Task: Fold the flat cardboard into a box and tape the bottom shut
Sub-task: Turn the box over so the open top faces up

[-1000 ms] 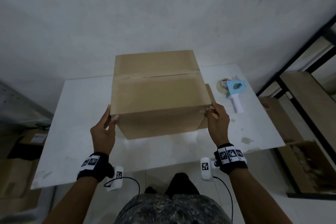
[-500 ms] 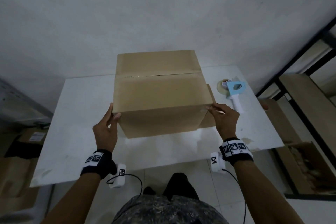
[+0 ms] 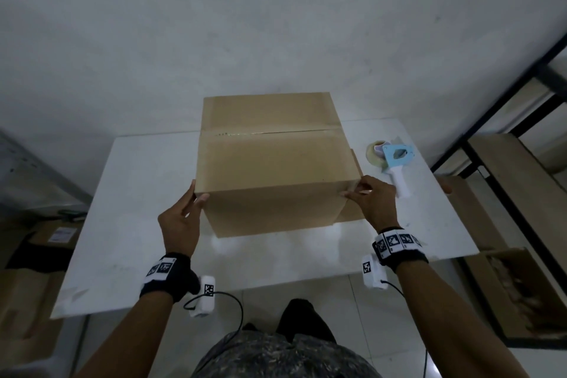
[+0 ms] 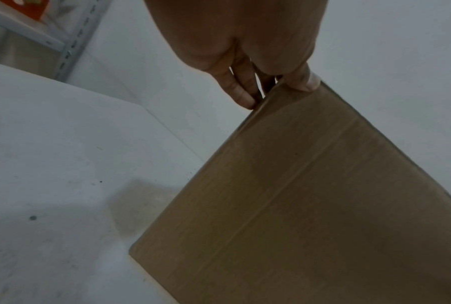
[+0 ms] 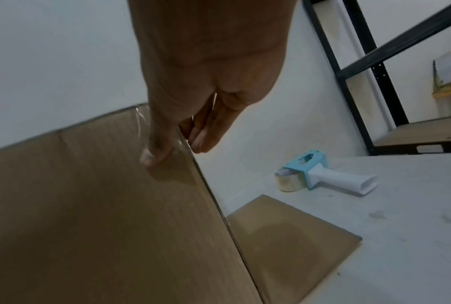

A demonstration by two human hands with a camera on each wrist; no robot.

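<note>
A brown cardboard box (image 3: 270, 169) stands on the white table (image 3: 138, 193), closed flaps up, with clear tape (image 3: 270, 133) shining along the seam. My left hand (image 3: 198, 190) grips the near left top corner, thumb on the front face and fingers on the side; the left wrist view shows this left hand (image 4: 276, 92) on the box (image 4: 297, 205). My right hand (image 3: 352, 190) pinches the near right top corner. In the right wrist view the right hand (image 5: 176, 151) has its thumb on glossy tape on the box (image 5: 102, 205). A loose flap (image 5: 284, 236) lies flat on the table.
A blue and white tape dispenser (image 3: 394, 159) lies on the table right of the box, also in the right wrist view as the dispenser (image 5: 320, 176). A black shelf rack (image 3: 506, 120) stands to the right. Cardboard boxes (image 3: 24, 301) sit on the floor at the left, an open one (image 3: 521, 285) at the right.
My right hand has shifted at the right corner, its fingers turning from upright to pointing left across the edge. The left hand and the box have hardly moved.
</note>
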